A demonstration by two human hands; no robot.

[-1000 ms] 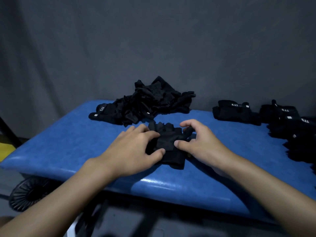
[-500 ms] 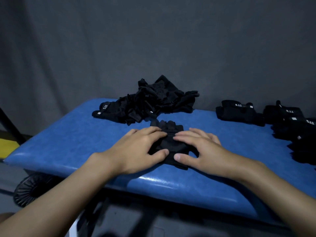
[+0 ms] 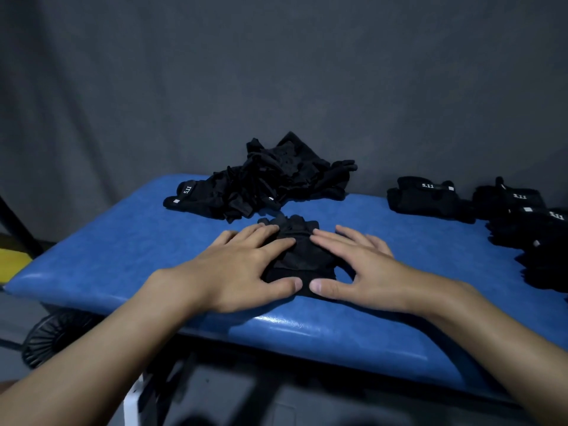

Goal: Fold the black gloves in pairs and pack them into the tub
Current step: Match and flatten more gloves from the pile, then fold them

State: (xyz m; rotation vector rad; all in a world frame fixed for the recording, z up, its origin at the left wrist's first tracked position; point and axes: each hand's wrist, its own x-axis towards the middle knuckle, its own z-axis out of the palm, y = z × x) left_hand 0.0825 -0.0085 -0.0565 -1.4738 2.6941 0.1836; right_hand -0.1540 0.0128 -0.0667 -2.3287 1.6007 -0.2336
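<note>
A pair of black gloves [image 3: 299, 253] lies flat on the blue padded table [image 3: 123, 250], near the front edge. My left hand [image 3: 242, 269] rests palm down on the pair's left side, fingers spread. My right hand [image 3: 353, 265] presses flat on its right side, thumb tip near the left thumb. Behind them a loose heap of black gloves [image 3: 264, 179] sits at the table's back. Folded glove pairs [image 3: 424, 199] lie in a group at the right, running off the frame. No tub is in view.
A dark grey curtain hangs right behind the table. A black round fan-like object [image 3: 52, 336] stands on the floor at the lower left, under the table's edge. A yellow patch [image 3: 12, 262] shows on the floor at far left.
My right hand went from pinching the glove's edge to lying flat on it. Both hands now press the pair down with fingers spread; the pair looks flatter.
</note>
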